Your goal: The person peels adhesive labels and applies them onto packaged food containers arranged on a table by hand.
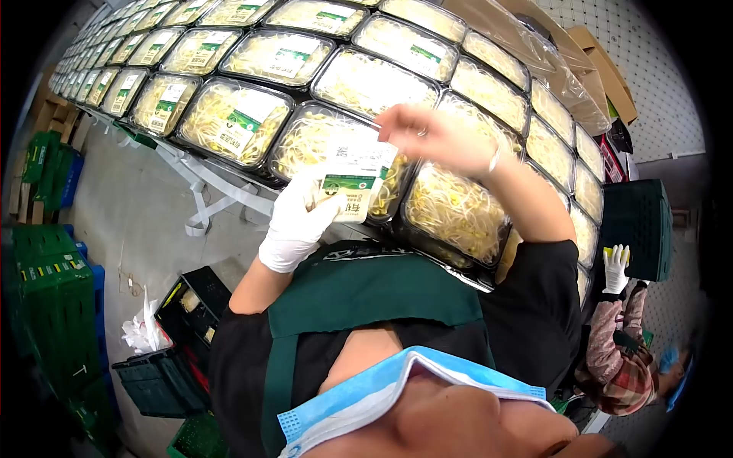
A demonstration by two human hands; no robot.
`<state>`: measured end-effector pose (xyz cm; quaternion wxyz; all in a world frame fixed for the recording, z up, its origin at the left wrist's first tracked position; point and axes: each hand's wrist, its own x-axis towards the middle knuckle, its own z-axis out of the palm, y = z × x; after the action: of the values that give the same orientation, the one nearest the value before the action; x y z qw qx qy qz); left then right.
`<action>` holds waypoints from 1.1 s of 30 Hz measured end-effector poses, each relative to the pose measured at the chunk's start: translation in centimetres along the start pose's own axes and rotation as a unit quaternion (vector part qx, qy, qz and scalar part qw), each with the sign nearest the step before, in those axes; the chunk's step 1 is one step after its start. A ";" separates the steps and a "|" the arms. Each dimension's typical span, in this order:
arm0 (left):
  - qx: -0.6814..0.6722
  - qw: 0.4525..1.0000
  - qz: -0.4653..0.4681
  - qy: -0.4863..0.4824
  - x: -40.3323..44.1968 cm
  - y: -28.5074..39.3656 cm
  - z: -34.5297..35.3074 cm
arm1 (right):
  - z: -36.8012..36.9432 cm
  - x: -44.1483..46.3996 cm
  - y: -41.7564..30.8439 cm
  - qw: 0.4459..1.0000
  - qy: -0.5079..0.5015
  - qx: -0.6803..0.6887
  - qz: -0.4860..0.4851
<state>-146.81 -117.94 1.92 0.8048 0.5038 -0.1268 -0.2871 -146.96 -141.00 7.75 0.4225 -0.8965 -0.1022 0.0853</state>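
My left hand [294, 229], in a white glove, is closed on several green-and-white printed labels [350, 200]. The labels overlap a black tray of bean sprouts [301, 145] at the table's near edge. Over the neighbouring trays is my bare right hand [447, 139], with a ring on one finger. Motion smears its fingertips, close to the upper edge of the labels, so whether they hold anything is unclear. Below it sits a tray of sprouts [456, 210] with no label showing on top. Another tray [237, 122], farther left, bears a green-and-white label.
Rows of packed sprout trays [279, 55] cover the table. Cardboard boxes [599, 69] and clear plastic stand at the far right. A co-worker's gloved hand [615, 269] is beside a dark green crate [637, 229]. Green crates [50, 298] are stacked at left.
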 end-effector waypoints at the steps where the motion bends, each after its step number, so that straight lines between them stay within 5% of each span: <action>1: 0.002 1.000 0.002 0.000 0.1 -0.4 0.1 | 1.2 -1.3 -1.7 0.998 -0.038 -0.015 -0.048; 3: 0.133 0.989 0.049 0.032 0.3 -1.3 0.2 | 2.4 -2.6 -2.5 0.973 0.072 -0.148 -0.164; 5: 0.059 0.994 0.081 0.050 -0.2 -1.0 1.4 | 2.3 -2.8 -2.3 0.969 0.104 -0.117 -0.192; 7: 0.185 0.980 0.059 0.032 -0.5 -1.7 0.2 | 0.4 -1.9 -1.9 0.983 0.177 -0.016 -0.035; 8: 0.203 0.974 0.104 0.002 -0.3 -1.8 0.1 | -3.1 -0.1 -1.0 0.972 0.230 -0.047 -0.008; 9: 0.190 0.980 0.047 0.039 -0.3 -0.7 1.3 | -7.2 2.1 0.6 0.956 0.282 -0.077 0.019; 11: 0.068 0.994 0.009 0.083 -0.1 -1.0 0.6 | -10.9 4.2 3.7 0.981 0.189 0.043 -0.019; 14: 0.143 0.983 0.088 0.071 0.3 -0.6 -0.5 | -3.5 5.0 1.2 0.991 -0.071 0.103 -0.045; 15: 0.091 0.991 0.040 0.095 0.1 0.3 0.2 | -1.5 4.4 -0.5 0.987 -0.113 0.032 -0.108; 21: 0.081 0.987 0.078 0.111 -0.1 0.6 0.0 | 2.7 2.3 -3.0 0.991 0.002 -0.008 -0.137; 23: 0.306 0.929 0.154 0.140 0.3 -0.2 -0.8 | 2.8 1.5 -3.1 0.989 0.053 0.040 -0.132; 24: 0.077 0.983 0.095 0.137 0.2 0.5 0.7 | 2.1 1.4 -2.4 0.987 0.089 -0.008 -0.137; 27: 0.389 0.903 0.179 0.027 0.9 0.3 0.0 | -6.1 5.4 0.7 0.945 0.252 -0.195 -0.074; 29: 0.331 0.931 0.144 0.061 0.9 -0.7 -0.8 | -14.8 9.0 5.4 0.853 0.321 -0.410 -0.041; 31: 0.128 0.981 0.026 0.142 0.4 -0.5 -0.6 | -19.4 12.3 13.0 0.830 0.338 -0.440 0.054; 33: 0.146 0.979 0.009 0.144 0.0 -0.3 -1.3 | -18.6 14.2 18.9 0.813 0.321 -0.474 0.111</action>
<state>-146.29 -117.04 1.00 0.7350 0.6507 -0.0547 -0.1829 -126.72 -162.92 3.84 -0.0581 -0.9674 0.1114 -0.2197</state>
